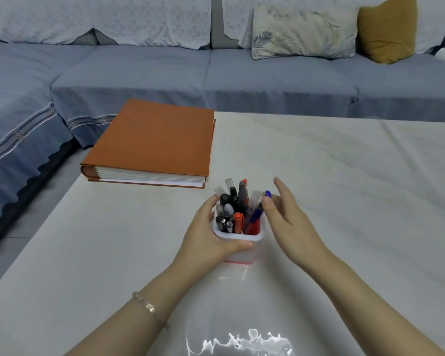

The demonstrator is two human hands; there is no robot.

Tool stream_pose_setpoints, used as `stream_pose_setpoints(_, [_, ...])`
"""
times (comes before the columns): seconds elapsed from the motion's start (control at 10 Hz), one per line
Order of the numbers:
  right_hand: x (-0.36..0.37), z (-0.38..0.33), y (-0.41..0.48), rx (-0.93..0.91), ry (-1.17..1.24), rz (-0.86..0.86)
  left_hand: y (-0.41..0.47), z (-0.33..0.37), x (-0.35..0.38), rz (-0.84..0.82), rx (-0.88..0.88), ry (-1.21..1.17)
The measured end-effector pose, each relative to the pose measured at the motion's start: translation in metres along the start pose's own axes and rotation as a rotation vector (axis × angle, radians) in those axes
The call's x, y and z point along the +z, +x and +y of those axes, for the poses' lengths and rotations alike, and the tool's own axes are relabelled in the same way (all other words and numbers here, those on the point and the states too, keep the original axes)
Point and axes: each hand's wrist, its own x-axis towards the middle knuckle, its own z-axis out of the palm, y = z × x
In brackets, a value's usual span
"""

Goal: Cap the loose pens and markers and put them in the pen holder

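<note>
The left hand (206, 237) is wrapped around the near left side of the pen holder (238, 249), thumb laid across its front wall and fingers curled round the far left corner, gripping it firmly. The right hand (290, 224) sits just to the right of the holder with its fingers spread and loose, holding nothing; its fingertips (267, 204) touch or nearly touch the blue pen (258, 211) that leans out of the holder's right side, though actual contact cannot be told. A beaded bracelet (149, 308) circles the left wrist. The holder is a white, roughly square cup with a pink base edge, standing upright on the pale table (344, 176) near the middle of its front half. It is packed with pens and markers: an orange-capped marker (238, 220) towards the front, a grey-capped one (228, 209) beside it, black-bodied pens behind, and a red-tipped pen (242, 187) rising highest at the back. No loose pens lie on the tabletop. Farther back and to the left, a thick orange book (154, 142) lies flat at the table's far corner. Beyond the table runs a blue sofa (216, 70), with a pale leaf-print cushion (303, 32) and a mustard cushion (387, 29) on its right
</note>
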Motion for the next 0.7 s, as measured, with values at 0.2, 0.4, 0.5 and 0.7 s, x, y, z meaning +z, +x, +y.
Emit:
stream_pose_setpoints(0.2, [-0.012,0.029,0.014,-0.058,-0.123,-0.084,0.042,0.019,0.017,0.014,-0.014,-0.059])
stream_pose_setpoints(0.4, [-0.013,0.026,0.039,-0.039,-0.182,-0.083,0.063,0.016,0.012,0.002,-0.015,0.046])
stream_pose_setpoints(0.5, [-0.014,0.026,0.036,0.005,-0.185,-0.129,0.062,0.006,0.009,-0.030,-0.028,0.119])
stream_pose_setpoints(0.7, [-0.045,0.007,0.027,0.088,-0.436,-0.173,0.049,0.030,-0.014,0.179,-0.135,0.317])
